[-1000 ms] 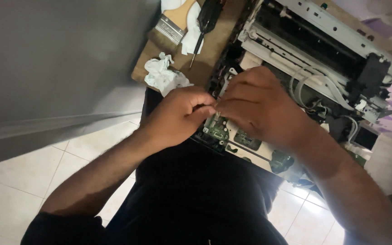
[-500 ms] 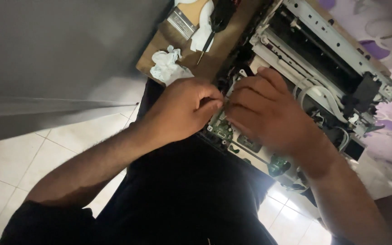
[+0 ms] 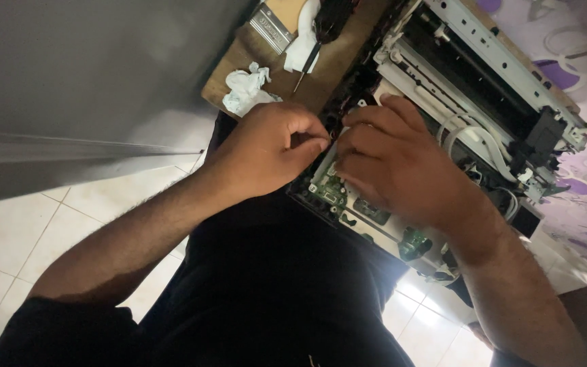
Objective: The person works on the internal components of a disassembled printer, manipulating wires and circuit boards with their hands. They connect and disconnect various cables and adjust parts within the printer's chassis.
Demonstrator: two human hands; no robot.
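Both hands pinch inside opened printer.

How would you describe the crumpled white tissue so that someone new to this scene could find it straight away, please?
Start at the opened printer and move to the brown wooden board beside it. At the board's near corner, just above the left hand, lies the tissue. It is the only crumpled, soft white wad; the paintbrush and screwdriver nearby are rigid tools.

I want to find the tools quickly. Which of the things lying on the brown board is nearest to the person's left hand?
The crumpled white cloth is nearest; it lies at the board's edge just above the left hand. The paintbrush and the screwdriver lie farther up.
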